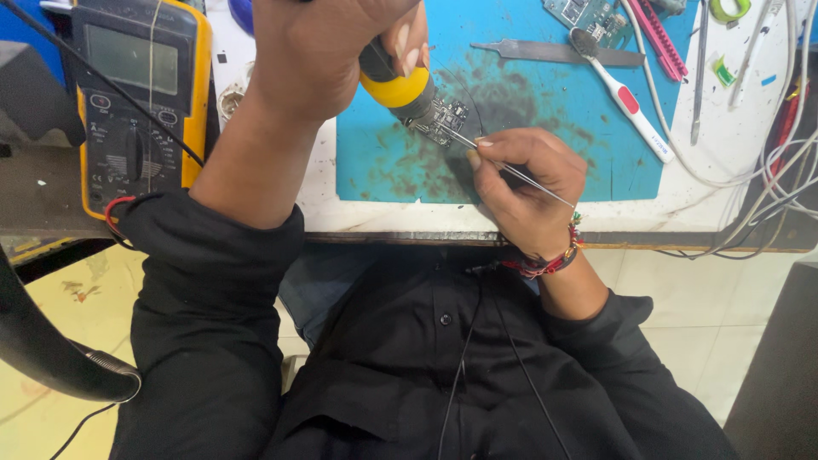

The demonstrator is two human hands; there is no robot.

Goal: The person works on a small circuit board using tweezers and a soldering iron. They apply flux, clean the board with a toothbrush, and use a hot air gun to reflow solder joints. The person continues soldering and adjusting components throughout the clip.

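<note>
Left hand (pixel 319 51) is closed around a yellow-collared hot tool (pixel 400 85), its tip on the small circuit board (pixel 443 119) lying on the stained blue mat (pixel 545 128), mid-counter. Right hand (pixel 524 183) has its grip pinching fine tweezers (pixel 511 170), the points at the board's near edge. Recommended: rest both wrists on the counter (pixel 426 220), keep the tip steady, hold the tweezers light. Multimeter (pixel 136 102) stands far left.

A stained blue rubber work mat (pixel 545 111), a yellow-cased grey multimeter (pixel 141 102), a yellow-collared black hand tool (pixel 396 85), black shirt sleeves (pixel 204 324).
</note>
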